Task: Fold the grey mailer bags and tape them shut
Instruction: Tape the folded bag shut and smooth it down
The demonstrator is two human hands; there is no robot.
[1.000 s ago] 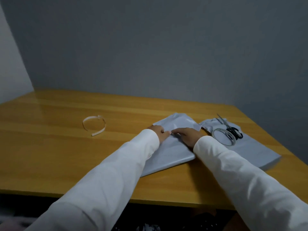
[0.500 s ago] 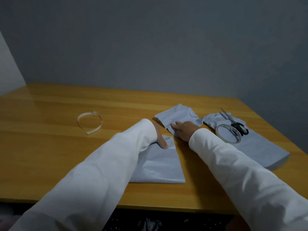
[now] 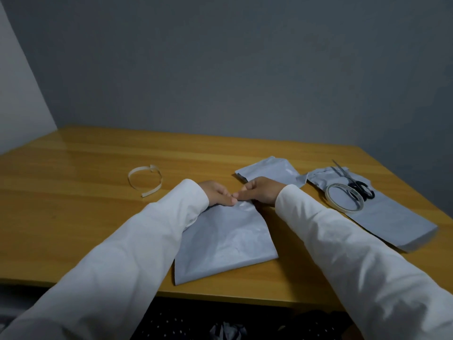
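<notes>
Two hands meeting at the far edge of a grey mailer bag (image 3: pixel 225 244) lying flat near the front edge of the wooden desk (image 3: pixel 73 217), tilted slightly. Left hand (image 3: pixel 218 196) resting on that far edge, fingers fairly straight and pointing right, fingertips touching those of the right hand (image 3: pixel 259 192). Right hand with fingers pointing left, lightly curled down onto the bag's edge; cannot tell whether either grip actually pinches the plastic or only presses on it. Both arms in white sleeves (image 3: pixel 122 266). Just beyond the right hand, a second grey mailer piece (image 3: pixel 269 170) lying flat, its near part hidden by the hand. To the right, a stack of grey mailer bags (image 3: pixel 392 222) reaching toward the desk's right edge, with a roll of clear tape (image 3: pixel 344 198) lying flat on it and black-handled scissors (image 3: pixel 355 185) just behind, blades pointing away. Well apart on the left, a curled strip of pale tape backing (image 3: pixel 145 179) on bare wood. Grey wall (image 3: pixel 220 69) behind the desk.
</notes>
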